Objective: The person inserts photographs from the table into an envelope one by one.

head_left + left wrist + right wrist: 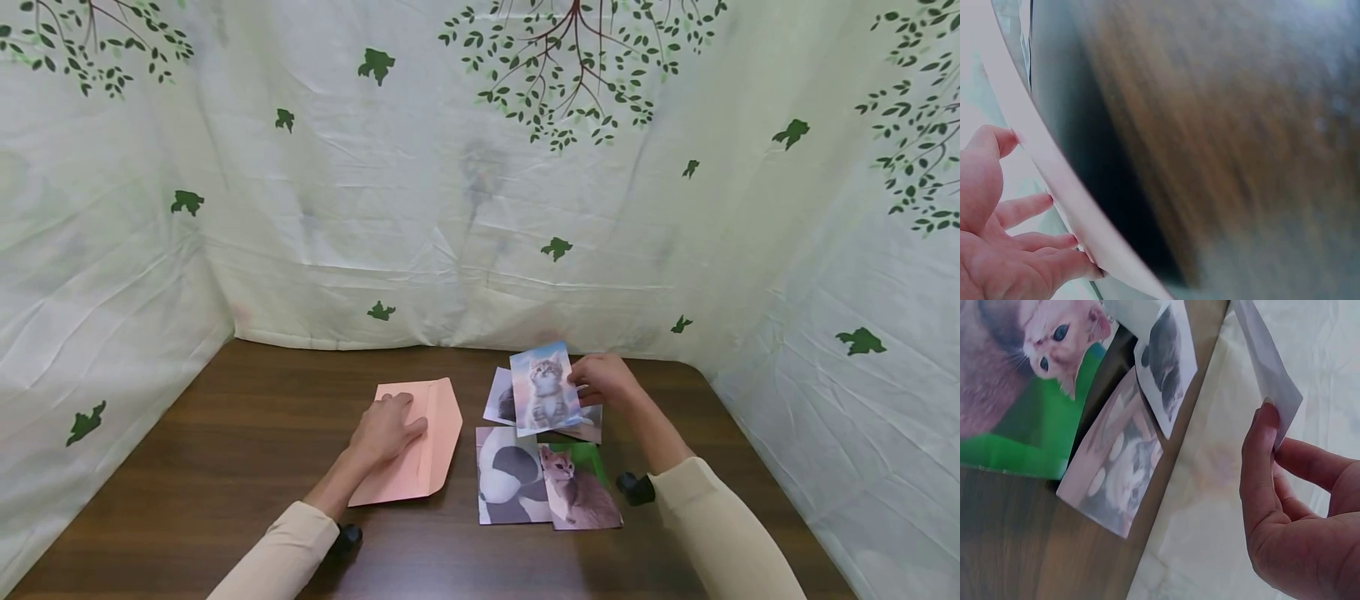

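On the table's left side lies a pink envelope (397, 487) with its flap (447, 433) folded out to the right. My left hand (386, 429) rests on it with spread fingers; in the left wrist view the fingertips of that hand (1016, 250) touch the pink paper (1069, 194). My right hand (606, 379) pinches a kitten picture card (546, 387) by its right edge, raised over other cards. The right wrist view shows the same card (1266, 362) nearly edge-on between thumb and fingers of the right hand (1297, 494).
Under and near the raised card lie several cat picture cards: a grey-and-white one (510, 483), a cat on green (581, 492), a partly covered one (498, 396) and another (588, 425). The brown table (247, 433) meets a leaf-patterned white cloth (420, 208) behind.
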Motion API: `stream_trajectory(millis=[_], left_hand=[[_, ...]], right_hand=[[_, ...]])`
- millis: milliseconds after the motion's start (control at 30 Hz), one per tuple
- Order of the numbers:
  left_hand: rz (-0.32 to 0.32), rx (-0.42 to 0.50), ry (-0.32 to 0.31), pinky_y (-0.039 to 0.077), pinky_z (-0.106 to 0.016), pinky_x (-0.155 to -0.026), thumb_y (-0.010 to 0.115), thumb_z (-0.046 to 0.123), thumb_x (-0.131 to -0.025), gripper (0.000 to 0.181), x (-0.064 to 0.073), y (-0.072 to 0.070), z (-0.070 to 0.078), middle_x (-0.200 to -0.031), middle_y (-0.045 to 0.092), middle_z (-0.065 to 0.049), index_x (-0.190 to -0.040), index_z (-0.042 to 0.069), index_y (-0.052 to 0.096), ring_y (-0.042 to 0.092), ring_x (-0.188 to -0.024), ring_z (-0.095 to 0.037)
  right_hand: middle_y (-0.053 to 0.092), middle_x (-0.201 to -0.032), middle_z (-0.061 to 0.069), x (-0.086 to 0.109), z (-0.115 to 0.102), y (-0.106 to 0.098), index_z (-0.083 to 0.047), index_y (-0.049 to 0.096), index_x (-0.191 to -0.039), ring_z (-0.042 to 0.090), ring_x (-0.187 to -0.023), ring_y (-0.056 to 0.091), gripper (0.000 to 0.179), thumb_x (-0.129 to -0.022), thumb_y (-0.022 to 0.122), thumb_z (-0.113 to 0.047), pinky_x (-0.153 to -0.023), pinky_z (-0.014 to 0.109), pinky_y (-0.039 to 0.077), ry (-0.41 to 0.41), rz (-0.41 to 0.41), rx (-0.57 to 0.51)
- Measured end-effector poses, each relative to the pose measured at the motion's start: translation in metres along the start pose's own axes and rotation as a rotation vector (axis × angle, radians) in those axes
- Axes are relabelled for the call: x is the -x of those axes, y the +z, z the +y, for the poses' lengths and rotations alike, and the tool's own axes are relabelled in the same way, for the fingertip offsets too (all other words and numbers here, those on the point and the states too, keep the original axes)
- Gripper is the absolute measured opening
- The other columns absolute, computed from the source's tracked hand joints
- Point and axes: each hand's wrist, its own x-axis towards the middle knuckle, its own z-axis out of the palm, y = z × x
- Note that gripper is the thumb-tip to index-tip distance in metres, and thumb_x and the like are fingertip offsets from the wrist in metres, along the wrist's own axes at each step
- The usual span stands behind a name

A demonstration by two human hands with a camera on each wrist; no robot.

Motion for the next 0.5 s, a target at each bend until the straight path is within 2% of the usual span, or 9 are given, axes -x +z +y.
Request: stream_trajectory(millis=[167, 500], left_hand=[[-0.004, 0.003, -0.005, 0.051, -0.054, -0.089, 0.064, 0.026, -0.089, 0.051, 0.000, -0.001, 0.000, -0.115, 0.065, -0.028, -0.129, -0.005, 0.062, 0.065, -0.101, -0.044], [-0.008, 0.002, -0.017, 0.051, -0.054, -0.089, 0.064, 0.026, -0.088, 0.051, 0.001, -0.003, 0.002, -0.114, 0.065, -0.027, -0.130, -0.003, 0.062, 0.064, -0.102, -0.045]], right_hand=[[0.066, -0.108, 0.019, -0.001, -0.003, 0.009, 0.011, 0.059, -0.129, 0.019, -0.073, 0.069, 0.039, -0.095, 0.059, -0.009, -0.071, 0.035, 0.060, -0.016, -0.014, 0.028], [0.065, -0.100, 0.017, 0.001, -0.010, 0.026, 0.011, 0.063, -0.119, 0.022, -0.074, 0.068, 0.032, -0.093, 0.061, -0.009, -0.076, 0.040, 0.061, -0.013, -0.015, -0.010]])
